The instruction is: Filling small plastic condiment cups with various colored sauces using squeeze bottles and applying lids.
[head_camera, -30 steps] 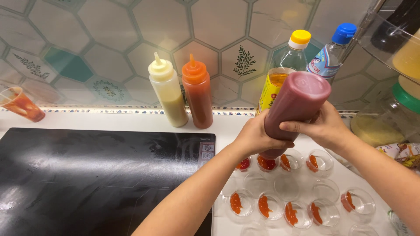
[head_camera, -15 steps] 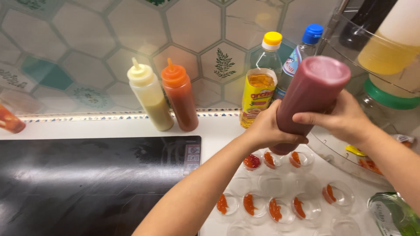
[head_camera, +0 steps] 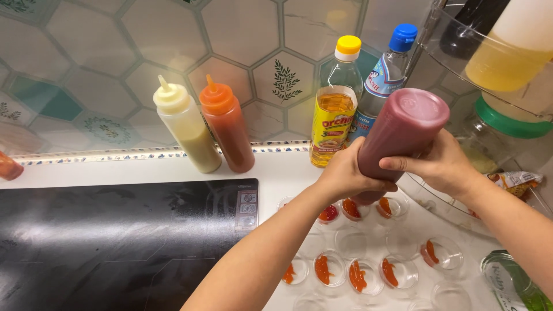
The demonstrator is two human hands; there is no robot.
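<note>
Right of centre in the frame, the left hand point(head_camera: 347, 175) wraps around the lower part of an upturned dark red plastic squeeze bottle point(head_camera: 397, 138), fingers curled tight about its neck end. The right hand point(head_camera: 440, 164) grips the same bottle from the other side, fingers laid across its middle. The bottle tilts with its flat base towards the upper right and its nozzle end pointing down, hidden behind the left hand. Its body is translucent, filled with a deep reddish-brown sauce, and its base shows a paler pinkish round face.

Just below the bottle's lower end sits a row of small clear plastic sauce cups point(head_camera: 352, 209) on the white counter point(head_camera: 276, 167), several holding a dab of red sauce. More cups lie lower in the frame, some filled, some bare.

Behind the hands, against the hexagon-tiled wall point(head_camera: 242, 40), stand a yellow-capped oil bottle point(head_camera: 336, 101) and a blue-capped clear bottle point(head_camera: 387, 72). Further left stand a pale yellow squeeze bottle point(head_camera: 185, 126) and an orange-red squeeze bottle point(head_camera: 227, 126), side by side. A black glass cooktop point(head_camera: 115, 242) fills the lower left. At the upper right is a clear rack point(head_camera: 449, 34) holding bottles.
</note>
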